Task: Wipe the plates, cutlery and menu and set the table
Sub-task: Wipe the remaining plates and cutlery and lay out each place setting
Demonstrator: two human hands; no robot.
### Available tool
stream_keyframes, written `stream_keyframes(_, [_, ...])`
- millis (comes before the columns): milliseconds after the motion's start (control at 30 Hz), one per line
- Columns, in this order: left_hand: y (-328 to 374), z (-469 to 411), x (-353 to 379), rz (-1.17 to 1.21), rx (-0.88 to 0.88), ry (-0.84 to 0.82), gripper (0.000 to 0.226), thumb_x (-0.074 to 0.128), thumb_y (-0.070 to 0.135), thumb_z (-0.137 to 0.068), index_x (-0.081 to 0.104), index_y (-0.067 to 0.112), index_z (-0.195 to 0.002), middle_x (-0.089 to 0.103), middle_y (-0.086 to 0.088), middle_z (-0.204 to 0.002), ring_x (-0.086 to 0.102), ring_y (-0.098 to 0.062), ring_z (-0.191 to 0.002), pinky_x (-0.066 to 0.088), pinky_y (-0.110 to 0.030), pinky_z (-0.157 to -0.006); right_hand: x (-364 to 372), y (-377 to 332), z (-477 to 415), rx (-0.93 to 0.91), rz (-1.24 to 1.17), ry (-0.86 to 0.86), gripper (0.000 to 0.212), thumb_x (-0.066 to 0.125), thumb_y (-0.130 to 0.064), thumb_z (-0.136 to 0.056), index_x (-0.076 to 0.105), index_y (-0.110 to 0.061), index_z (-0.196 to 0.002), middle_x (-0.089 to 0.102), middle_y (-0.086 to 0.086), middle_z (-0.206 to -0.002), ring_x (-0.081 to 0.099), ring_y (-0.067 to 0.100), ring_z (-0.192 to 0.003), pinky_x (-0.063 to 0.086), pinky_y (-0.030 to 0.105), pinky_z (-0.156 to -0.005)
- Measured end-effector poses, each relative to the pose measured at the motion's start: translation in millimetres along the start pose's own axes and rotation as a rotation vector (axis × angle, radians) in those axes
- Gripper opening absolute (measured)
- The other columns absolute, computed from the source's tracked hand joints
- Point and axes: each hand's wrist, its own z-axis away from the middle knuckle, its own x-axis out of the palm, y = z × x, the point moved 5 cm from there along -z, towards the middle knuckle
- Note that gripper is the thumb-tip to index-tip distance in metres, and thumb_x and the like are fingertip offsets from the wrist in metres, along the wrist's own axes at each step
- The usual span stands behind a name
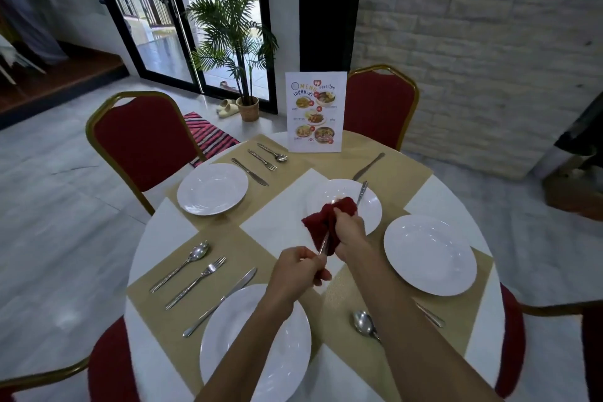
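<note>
My left hand (295,274) grips the handle of a steel cutlery piece (323,246) above the table's middle. My right hand (350,232) holds a dark red cloth (321,222) wrapped round that piece's upper end, so its head is hidden. Under the cloth lies a white plate (368,206) with another cutlery piece (362,192) resting on its rim. More white plates sit at the far left (212,189), at the right (430,254) and near me (235,336). The menu card (315,112) stands upright at the table's far edge.
The round white table (153,238) carries tan placemats. Spoon, fork and knife sets lie at the near left (195,274) and far left (261,160). A knife (368,166) lies far right, a spoon (363,323) near right. Red chairs (143,143) surround the table.
</note>
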Motion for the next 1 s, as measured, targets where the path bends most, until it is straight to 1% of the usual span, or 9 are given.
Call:
stream_keyframes(67, [6, -7, -2, -0.022, 0.023, 0.076, 0.016, 0.059, 0.011, -0.092, 0.067, 0.004, -0.08, 0.072, -0.008, -0.069, 0.065, -0.018, -0.065, 0.057, -0.041, -0.074, 11, 18, 7, -0.028, 0.166, -0.052, 0.011, 0.054, -0.014, -0.103, 0.062, -0.006, -0.102, 0.069, 0.014, -0.09, 0.07, 0.028, -0.085, 0.061, 0.038, -0.074])
stream_keyframes(167, [5, -11, -9, -0.069, 0.029, 0.116, 0.014, 0.057, 0.007, -0.086, 0.067, 0.008, -0.077, 0.07, -0.007, -0.069, 0.069, -0.028, -0.076, 0.059, -0.048, -0.079, 15, 32, 11, -0.048, 0.297, -0.092, 0.012, 0.057, -0.014, -0.101, 0.066, -0.007, -0.101, 0.071, 0.014, -0.095, 0.067, 0.023, -0.083, 0.056, 0.033, -0.069])
stream_keyframes(367, [-5, 8, 5, -0.149, 0.074, -0.016, 0.018, 0.058, 0.021, -0.095, 0.065, 0.013, -0.082, 0.068, 0.006, -0.058, 0.062, -0.012, -0.063, 0.053, -0.035, -0.07, 2, 5, -1, 0.014, 0.042, 0.015, 0.021, 0.053, 0.002, -0.095, 0.056, 0.006, -0.115, 0.072, 0.024, -0.071, 0.071, 0.034, -0.06, 0.063, 0.046, -0.061])
stream_keyframes(500, [4, 12, -10, -0.17, 0.103, -0.028, 0.017, 0.057, 0.019, -0.095, 0.067, 0.012, -0.084, 0.067, 0.005, -0.059, 0.061, -0.013, -0.064, 0.051, -0.035, -0.07, -6, -3, -16, -0.046, 0.18, 0.047, 0.035, 0.061, -0.005, -0.092, 0.058, 0.004, -0.126, 0.072, 0.023, -0.105, 0.072, 0.034, -0.095, 0.061, 0.047, -0.086])
stream_keyframes(567, [7, 11, -28, -0.169, 0.096, -0.05, 0.018, 0.058, 0.019, -0.095, 0.067, 0.011, -0.081, 0.067, 0.002, -0.06, 0.059, -0.015, -0.064, 0.049, -0.034, -0.071, -10, -11, -19, -0.137, 0.279, 0.047, 0.024, 0.06, -0.006, -0.095, 0.062, -0.001, -0.118, 0.07, 0.015, -0.104, 0.069, 0.032, -0.102, 0.057, 0.041, -0.092])
stream_keyframes(667, [10, 4, -62, -0.185, 0.093, -0.017, 0.02, 0.059, 0.019, -0.096, 0.065, 0.011, -0.078, 0.072, -0.001, -0.064, 0.062, -0.018, -0.066, 0.051, -0.036, -0.076, -13, -28, -10, -0.315, 0.515, -0.078, 0.018, 0.056, 0.0, -0.096, 0.064, -0.016, -0.094, 0.067, 0.002, -0.089, 0.065, 0.023, -0.093, 0.05, 0.033, -0.085])
stream_keyframes(733, [15, -3, -84, -0.179, 0.111, 0.078, 0.02, 0.057, 0.019, -0.098, 0.061, 0.01, -0.081, 0.076, -0.003, -0.07, 0.064, -0.017, -0.067, 0.053, -0.035, -0.076, -15, -30, -5, -0.358, 0.7, -0.257, 0.02, 0.058, 0.0, -0.096, 0.065, -0.019, -0.098, 0.069, 0.001, -0.093, 0.066, 0.022, -0.094, 0.052, 0.031, -0.084])
stream_keyframes(833, [25, -18, -108, -0.22, 0.184, 0.187, 0.02, 0.054, 0.021, -0.101, 0.061, 0.008, -0.087, 0.077, 0.001, -0.072, 0.066, -0.018, -0.072, 0.054, -0.04, -0.083, -21, -19, 3, -0.266, 0.967, -0.567, 0.021, 0.063, -0.002, -0.095, 0.07, -0.009, -0.114, 0.076, 0.012, -0.106, 0.072, 0.029, -0.099, 0.056, 0.041, -0.095])
stream_keyframes(1000, [39, -34, -96, -0.243, 0.201, 0.096, 0.02, 0.051, 0.019, -0.103, 0.064, 0.005, -0.097, 0.077, -0.001, -0.076, 0.07, -0.019, -0.075, 0.055, -0.033, -0.075, -23, -10, 26, -0.086, 1.059, -0.81, 0.029, 0.068, -0.013, -0.093, 0.069, -0.01, -0.122, 0.073, 0.02, -0.118, 0.071, 0.04, -0.108, 0.056, 0.052, -0.098])
